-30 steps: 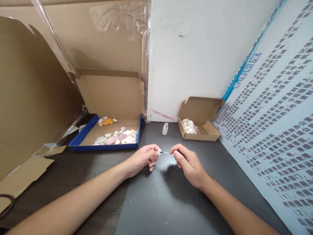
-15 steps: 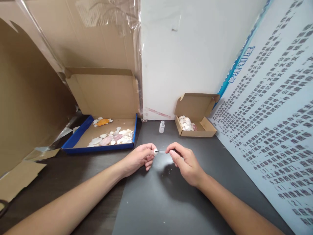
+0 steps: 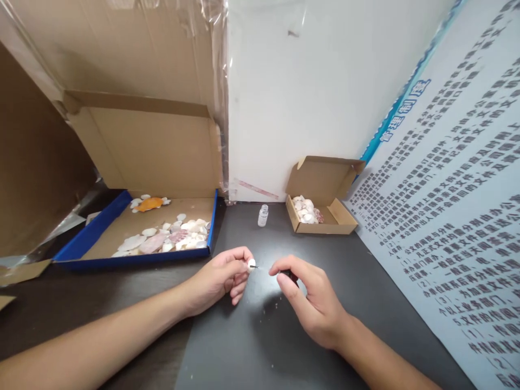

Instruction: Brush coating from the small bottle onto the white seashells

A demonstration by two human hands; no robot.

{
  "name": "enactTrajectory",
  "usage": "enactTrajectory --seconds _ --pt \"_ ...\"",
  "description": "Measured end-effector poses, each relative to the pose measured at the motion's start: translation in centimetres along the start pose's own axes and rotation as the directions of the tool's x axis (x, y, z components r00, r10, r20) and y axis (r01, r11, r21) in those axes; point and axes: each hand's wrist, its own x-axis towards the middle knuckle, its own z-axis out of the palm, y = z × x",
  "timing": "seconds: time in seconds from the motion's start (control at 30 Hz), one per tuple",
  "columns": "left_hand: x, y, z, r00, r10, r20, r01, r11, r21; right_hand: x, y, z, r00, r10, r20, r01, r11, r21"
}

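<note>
Between thumb and forefinger, my left hand pinches a small white shell. My right hand closes on the black cap of a thin applicator brush. Its clear stem runs left to a dark tip lying against the shell. Behind the hands, a small glass bottle with a pale label stands upright without a cap. Both hands are held above the dark grey mat.
At left, an open blue-edged cardboard box holds many loose shells and an orange shell ringed by white ones. A smaller brown box with shells stands at back right. White specks dot the mat. A printed board bounds the right.
The view has shifted, so the boxes and bottle sit further left and both hands appear lower. The shell and the brush stay in the same hands, with the tip still at the shell.
</note>
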Motion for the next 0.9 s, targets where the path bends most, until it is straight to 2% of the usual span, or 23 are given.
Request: enactTrajectory --seconds 0.13,0.27,0.33,0.47,0.53,0.67,0.9 --pt "0.04 -0.04 -0.09 1.0 0.005 -0.023 -0.004 0.999 0.034 0.18 -0.04 -0.01 0.997 0.058 -0.052 -0.059 0.998 -0.016" --pt "-0.05 -0.12 -0.15 1.0 0.015 -0.01 -0.015 0.999 0.052 0.19 -0.06 0.0 1.0 0.006 0.001 -0.006 0.999 0.053" --pt "-0.08 -0.15 -0.15 1.0 0.018 0.001 -0.018 0.998 0.057 0.21 0.0 0.1 1.0 0.026 0.011 -0.026 0.999 0.039" --pt "-0.05 -0.13 -0.15 1.0 0.018 0.02 -0.019 0.997 0.071 0.32 0.19 0.16 0.994 0.095 -0.054 -0.096 0.995 -0.004" --pt "-0.02 -0.13 -0.19 0.999 0.025 0.024 -0.026 0.997 0.071 0.29 0.22 0.11 0.995 0.077 -0.068 -0.077 0.997 0.006" --pt "0.04 -0.3 -0.37 0.999 0.037 0.038 -0.04 0.997 0.072 0.05 0.19 0.08 1.0 0.006 -0.022 -0.005 0.999 0.043" --pt "0.12 -0.63 -0.62 0.997 0.045 0.056 -0.051 0.993 0.11 0.16 0.2 0.1 0.998 0.027 -0.054 -0.026 0.999 0.035"
